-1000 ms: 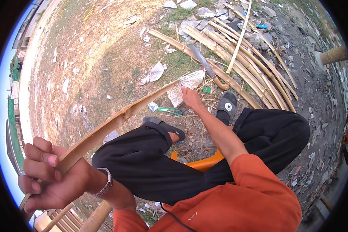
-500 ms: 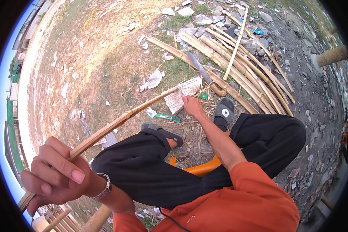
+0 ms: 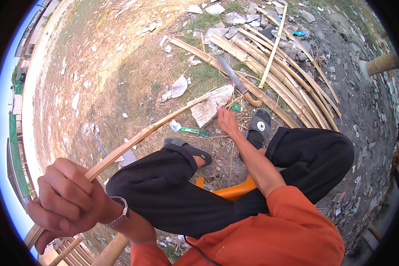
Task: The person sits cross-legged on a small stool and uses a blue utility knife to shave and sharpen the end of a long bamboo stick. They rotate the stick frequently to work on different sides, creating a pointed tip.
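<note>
My left hand (image 3: 68, 197), with a watch on the wrist, is closed round the near end of a long bamboo strip (image 3: 137, 137). The strip slants away from me, and its far tip lies over the edge of a pale, weathered block (image 3: 204, 114) on the ground. Beside that block is my right hand (image 3: 227, 122), its fingers pinched on a small thin thing with a blue tip (image 3: 217, 104), perhaps a pen. The rest of that thing is hidden by the fingers. A green utility knife (image 3: 195, 132) lies just left of the right hand.
A machete (image 3: 230, 73) with a curved wooden handle lies beyond the block, against a bundle of split bamboo (image 3: 270, 75). Under me is an orange seat (image 3: 235, 190). My sandalled feet (image 3: 259, 124) flank the work. Stone pieces and litter dot the ground.
My right hand has drawn back slightly from the strip's tip. The strip's far end has shifted a little left, and my left fingers have curled more tightly round the near end.
</note>
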`<state>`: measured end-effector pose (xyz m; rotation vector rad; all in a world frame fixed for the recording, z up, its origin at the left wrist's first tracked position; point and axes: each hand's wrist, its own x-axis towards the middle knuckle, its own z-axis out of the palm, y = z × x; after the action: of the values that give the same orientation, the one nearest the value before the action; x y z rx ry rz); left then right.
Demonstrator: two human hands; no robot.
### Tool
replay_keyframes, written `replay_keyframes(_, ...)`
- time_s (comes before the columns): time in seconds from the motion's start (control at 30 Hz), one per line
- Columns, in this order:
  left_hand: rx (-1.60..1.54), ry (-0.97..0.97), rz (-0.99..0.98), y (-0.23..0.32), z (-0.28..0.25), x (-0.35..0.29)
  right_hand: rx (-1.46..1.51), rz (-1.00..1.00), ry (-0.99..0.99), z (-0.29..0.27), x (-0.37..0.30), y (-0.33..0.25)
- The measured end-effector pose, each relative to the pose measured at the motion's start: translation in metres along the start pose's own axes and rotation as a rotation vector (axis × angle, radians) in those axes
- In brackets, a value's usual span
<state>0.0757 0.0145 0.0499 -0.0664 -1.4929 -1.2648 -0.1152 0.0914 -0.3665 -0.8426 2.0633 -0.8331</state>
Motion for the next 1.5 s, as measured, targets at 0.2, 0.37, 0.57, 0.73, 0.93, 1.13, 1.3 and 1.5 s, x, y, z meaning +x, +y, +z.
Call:
replay_keyframes(0.2,0.041,0.050,0.001,-0.001,-0.001,0.002,-0.025,0.094,-0.046,0.021,0.012,-0.013)
replay_keyframes(0.37,0.077,0.078,-0.049,0.003,-0.005,0.001,-0.040,0.175,-0.019,0.030,0.019,0.003)
replay_keyframes(0.57,0.356,0.420,-0.054,0.009,-0.004,-0.003,0.037,-0.008,-0.061,0.022,0.002,-0.048)
replay_keyframes(0.73,0.408,0.440,-0.027,0.007,0.002,-0.004,-0.059,0.090,-0.004,0.026,0.005,-0.053)
replay_keyframes(0.93,0.419,0.378,-0.031,0.006,0.011,-0.006,-0.199,0.211,-0.056,0.019,0.023,-0.029)
replay_keyframes(1.13,0.368,0.322,-0.030,0.009,0.004,-0.008,-0.043,0.106,-0.089,0.018,0.018,-0.043)
replay_keyframes(1.3,0.300,0.371,-0.072,0.009,0.008,-0.008,-0.146,0.228,-0.096,0.020,0.024,-0.021)
replay_keyframes(1.5,0.068,0.016,-0.017,0.006,-0.005,-0.002,-0.009,0.025,-0.083,0.009,0.014,-0.051)
